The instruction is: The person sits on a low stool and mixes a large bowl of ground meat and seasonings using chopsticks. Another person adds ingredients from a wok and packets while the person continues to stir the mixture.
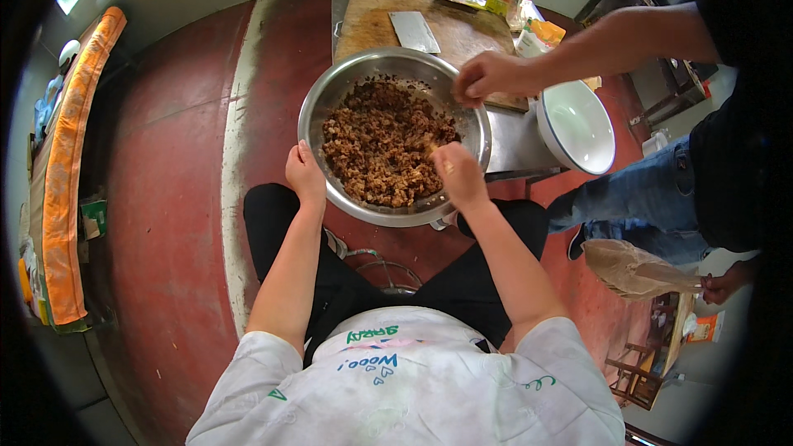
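Note:
A large stainless steel bowl (313, 99) in front of me holds a brown, crumbly food mixture (384, 142). With my left hand (305, 174) I grip the bowl's left rim, thumb over the edge. My right hand (461, 178) is closed around a pale utensil (431, 146), whose lower end is in the mixture. Blur hides what kind of utensil it is. Another person's hand (486, 77) hangs over the bowl's far right rim, fingertips pinched and pointing down. Whether those fingers hold anything cannot be seen.
Behind the bowl, a cleaver blade (415, 31) lies on a wooden chopping board (365, 18) on a metal table. To the right are a white enamel basin (576, 127) and food packets (539, 37). The other person's lower hand holds a translucent plastic bag (632, 266).

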